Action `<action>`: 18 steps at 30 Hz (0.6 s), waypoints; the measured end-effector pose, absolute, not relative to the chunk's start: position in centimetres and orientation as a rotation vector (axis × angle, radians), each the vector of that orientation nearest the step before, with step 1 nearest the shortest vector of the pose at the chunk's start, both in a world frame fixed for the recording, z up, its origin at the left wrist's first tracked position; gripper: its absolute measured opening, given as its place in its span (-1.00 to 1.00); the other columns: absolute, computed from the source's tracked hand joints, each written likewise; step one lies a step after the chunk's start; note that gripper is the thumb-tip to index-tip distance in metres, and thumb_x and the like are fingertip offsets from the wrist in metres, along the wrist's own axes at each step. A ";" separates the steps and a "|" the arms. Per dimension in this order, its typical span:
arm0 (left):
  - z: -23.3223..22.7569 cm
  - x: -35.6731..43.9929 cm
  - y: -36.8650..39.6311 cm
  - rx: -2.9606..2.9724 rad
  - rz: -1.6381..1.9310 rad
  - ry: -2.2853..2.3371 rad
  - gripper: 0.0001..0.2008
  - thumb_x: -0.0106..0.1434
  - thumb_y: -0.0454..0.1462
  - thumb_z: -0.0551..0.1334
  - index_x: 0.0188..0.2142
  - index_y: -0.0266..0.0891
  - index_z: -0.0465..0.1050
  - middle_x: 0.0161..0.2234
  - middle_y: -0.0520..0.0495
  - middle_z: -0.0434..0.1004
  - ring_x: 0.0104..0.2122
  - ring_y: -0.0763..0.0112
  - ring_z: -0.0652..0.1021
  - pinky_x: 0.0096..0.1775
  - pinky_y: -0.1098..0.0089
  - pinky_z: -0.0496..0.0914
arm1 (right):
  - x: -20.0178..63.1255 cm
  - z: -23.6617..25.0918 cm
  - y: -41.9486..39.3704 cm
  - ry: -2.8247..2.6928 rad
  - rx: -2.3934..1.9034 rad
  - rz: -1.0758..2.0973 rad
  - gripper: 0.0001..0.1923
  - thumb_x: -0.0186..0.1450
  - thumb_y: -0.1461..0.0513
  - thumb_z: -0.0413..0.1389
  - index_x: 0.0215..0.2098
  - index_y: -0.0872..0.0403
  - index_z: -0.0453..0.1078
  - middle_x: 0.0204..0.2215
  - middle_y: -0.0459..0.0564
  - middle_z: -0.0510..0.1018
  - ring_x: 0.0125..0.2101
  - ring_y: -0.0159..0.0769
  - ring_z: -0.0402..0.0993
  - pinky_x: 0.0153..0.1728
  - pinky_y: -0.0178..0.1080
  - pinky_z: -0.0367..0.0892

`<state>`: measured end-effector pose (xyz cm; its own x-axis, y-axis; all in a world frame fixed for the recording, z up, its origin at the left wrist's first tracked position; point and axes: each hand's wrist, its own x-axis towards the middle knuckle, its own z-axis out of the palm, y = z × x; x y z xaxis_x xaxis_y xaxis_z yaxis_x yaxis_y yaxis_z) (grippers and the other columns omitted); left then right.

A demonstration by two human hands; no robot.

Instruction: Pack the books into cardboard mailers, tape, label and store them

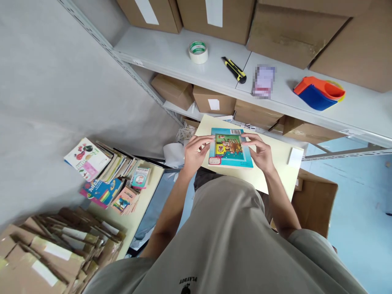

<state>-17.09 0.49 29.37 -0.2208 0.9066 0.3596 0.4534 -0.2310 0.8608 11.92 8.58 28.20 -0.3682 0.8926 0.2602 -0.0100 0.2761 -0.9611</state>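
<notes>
My left hand (193, 153) pinches the left edge of a thin blue picture book with a barcode on its back cover (230, 148), fingers curled over the top and thumb underneath. My right hand (261, 153) grips the right edge the same way, so both are closed on the book and neither is nearer than the other. The book lies flat between them, its long axis running left to right, barcode at the far edge. It rests on a pale yellow sheet of card (275, 163) spread over my lap, with a small white label (295, 157) near its right corner.

Farther off, on the grey metal shelf (171, 53), sit a roll of white tape (198, 52), a yellow and black utility knife (234, 70) and an orange and blue tape dispenser (318, 92). To my near left lies a fanned pile of colourful children's books (107, 179) and a heap of brown cardboard mailers (55, 253).
</notes>
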 end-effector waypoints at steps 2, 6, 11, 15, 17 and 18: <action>29.0 -17.0 0.5 1.578 1.466 1.605 -0.49 0.59 0.22 0.37 -0.18 -0.10 0.83 -0.04 -0.24 0.90 -0.20 0.20 0.69 -0.22 0.25 0.51 | 12.1 28.3 8.7 -1.663 -0.860 1.214 -0.65 0.53 -0.23 0.39 -0.12 -0.24 0.83 0.12 0.03 0.84 0.26 0.08 0.71 0.46 0.25 0.50; 28.1 -16.6 0.2 1.339 1.482 1.663 -0.52 0.39 0.23 0.55 -0.14 -0.11 0.83 -0.21 -0.14 0.85 -0.37 0.31 0.57 -0.29 0.30 0.45 | 12.0 27.6 8.6 -1.601 -0.973 1.231 -0.54 0.46 -0.29 0.44 0.01 -0.17 0.79 -0.12 0.02 0.84 -0.05 0.00 0.74 0.15 0.10 0.65; 28.0 -16.8 -0.6 1.183 1.406 1.584 -0.49 0.34 0.23 0.58 -0.09 -0.14 0.86 -0.18 -0.15 0.83 -0.34 0.31 0.59 -0.31 0.33 0.42 | 12.1 26.3 8.4 -1.464 -0.997 1.347 -0.42 0.38 -0.29 0.51 0.12 -0.14 0.70 -0.28 -0.07 0.79 -0.26 -0.15 0.68 -0.08 -0.08 0.64; 28.6 -17.3 -0.6 1.188 1.336 1.459 -0.47 0.33 0.20 0.57 0.01 -0.15 0.88 -0.21 -0.13 0.80 -0.30 0.33 0.60 -0.29 0.38 0.46 | 12.5 26.5 8.5 -1.515 -1.021 1.364 -0.47 0.42 -0.32 0.43 0.01 -0.13 0.81 0.00 0.03 0.87 -0.10 -0.07 0.75 -0.01 -0.01 0.68; 28.7 -17.3 -0.4 1.167 1.315 1.446 -0.46 0.23 0.19 0.65 -0.06 -0.17 0.88 -0.27 -0.10 0.78 -0.33 0.36 0.59 -0.29 0.40 0.48 | 12.5 26.6 8.5 -1.532 -1.022 1.359 -0.47 0.35 -0.31 0.49 -0.02 -0.13 0.82 -0.03 0.02 0.88 -0.11 -0.06 0.75 -0.04 -0.01 0.68; 28.7 -17.2 -0.2 1.150 1.303 1.460 -0.47 0.19 0.20 0.67 -0.13 -0.18 0.86 -0.31 -0.09 0.77 -0.38 0.39 0.57 -0.32 0.41 0.47 | 12.3 26.6 8.4 -1.530 -1.030 1.361 -0.47 0.32 -0.30 0.52 -0.07 -0.11 0.82 -0.11 0.02 0.88 -0.16 -0.08 0.74 -0.08 -0.03 0.67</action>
<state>-17.20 -0.23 28.69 -0.2212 0.9751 -0.0147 0.0959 0.0367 0.9947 12.33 8.43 26.60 -0.3252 0.9439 0.0582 0.0520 0.0793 -0.9955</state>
